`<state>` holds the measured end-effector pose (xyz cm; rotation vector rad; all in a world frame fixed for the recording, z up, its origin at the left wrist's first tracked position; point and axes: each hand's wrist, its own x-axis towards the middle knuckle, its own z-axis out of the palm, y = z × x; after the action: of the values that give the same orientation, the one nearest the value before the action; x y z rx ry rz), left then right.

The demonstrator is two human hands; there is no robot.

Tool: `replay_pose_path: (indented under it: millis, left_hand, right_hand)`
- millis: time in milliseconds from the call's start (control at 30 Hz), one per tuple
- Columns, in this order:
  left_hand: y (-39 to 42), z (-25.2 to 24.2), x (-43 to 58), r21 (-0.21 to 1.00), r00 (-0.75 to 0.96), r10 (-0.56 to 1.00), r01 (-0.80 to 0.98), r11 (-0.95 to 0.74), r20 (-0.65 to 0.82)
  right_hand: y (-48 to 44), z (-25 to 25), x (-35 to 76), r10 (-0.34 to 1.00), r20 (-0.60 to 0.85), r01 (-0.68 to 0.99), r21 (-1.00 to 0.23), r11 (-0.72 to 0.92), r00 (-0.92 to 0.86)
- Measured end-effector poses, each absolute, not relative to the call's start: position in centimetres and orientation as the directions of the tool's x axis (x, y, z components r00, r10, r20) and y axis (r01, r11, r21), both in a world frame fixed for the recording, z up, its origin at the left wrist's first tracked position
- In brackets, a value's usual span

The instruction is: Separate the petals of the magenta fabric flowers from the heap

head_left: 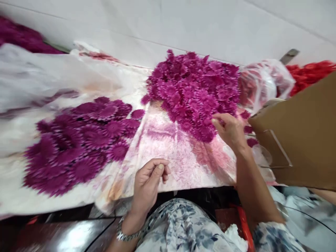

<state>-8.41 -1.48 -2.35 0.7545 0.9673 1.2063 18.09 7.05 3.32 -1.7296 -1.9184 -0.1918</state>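
Observation:
My left hand [152, 178] hovers over the front of the stained cloth [168, 147], its thumb pressed against the curled fingers. Whether something small sits in that pinch I cannot make out. At the right edge of a heap of small magenta artificial flower heads [194, 91], my right hand [231, 131] is closed, thumb and fingertips together beside the petals. What it holds, if anything, is too small and blurred to name. Larger, darker purple flower heads [86, 140] lie layered in a spread pile to the left of my left hand.
A brown cardboard box [301, 136] stands at the right, by my right forearm. Behind it are a clear plastic bag [265, 82] and red flowers [312, 75]. Plastic sheeting [52, 70] covers the back left. A white wall [183, 24] rises behind the table.

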Motion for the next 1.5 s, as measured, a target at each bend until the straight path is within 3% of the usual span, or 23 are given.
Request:
replay_pose_path:
  millis: [167,333,500,700,867,967,1133,1267,1333,1400,1500]
  left_hand:
    - [-1.9,-2.1,-9.3,0.899,0.044,0.989,-0.412,0.149,-0.143]
    - [-2.4,-2.1,-11.7,0.917,-0.056,0.993,-0.393,0.073,-0.103]
    - [-4.0,-1.5,-15.5,0.936,-0.222,0.973,-0.351,-0.022,-0.061]
    - [-5.1,-1.9,-19.9,0.931,-0.523,0.853,-0.311,-0.190,-0.001]
    - [-4.6,-2.4,-22.1,0.959,-0.624,0.782,-0.222,-0.176,-0.001]
    - [-4.1,-2.4,-22.6,0.972,-0.620,0.784,-0.164,-0.167,0.030]
    - [-3.5,-2.8,-22.8,0.978,-0.530,0.848,-0.170,-0.123,0.014]
    - [-3.2,-3.1,-23.3,0.981,-0.520,0.854,-0.160,-0.107,0.009]
    - [-3.1,-3.1,-23.6,0.980,-0.521,0.853,-0.163,-0.114,0.012]
    - [-2.9,-2.9,-23.8,0.979,-0.510,0.860,-0.168,-0.115,0.014]
    - [-2.6,-2.5,-23.8,0.980,-0.467,0.884,-0.160,-0.117,0.029]
  right_hand:
    - [4.8,2.3,17.5,0.876,0.454,0.944,-0.184,0.274,-0.165]
    - [5.8,3.1,13.9,0.789,0.464,0.876,-0.053,0.479,-0.403]
    - [7.2,2.7,6.1,0.633,0.430,0.623,-0.186,0.760,-0.644]
    - [7.6,1.2,-5.0,0.460,0.271,0.399,-0.250,0.882,-0.846]
    - [8.5,1.6,-9.6,0.442,0.260,0.376,-0.268,0.887,-0.859]
    - [10.6,2.0,-9.7,0.495,0.294,0.445,-0.223,0.868,-0.818]
    - [15.7,2.1,-8.7,0.628,0.371,0.658,-0.059,0.751,-0.684]
    - [18.5,2.1,-8.5,0.587,0.241,0.626,0.140,0.767,-0.773]
    - [19.4,2.0,-8.4,0.547,0.199,0.580,0.183,0.794,-0.813]
    - [20.0,1.8,-8.4,0.508,0.207,0.540,0.156,0.827,-0.836]
    - [20.3,1.7,-8.0,0.496,0.316,0.524,0.007,0.851,-0.809]
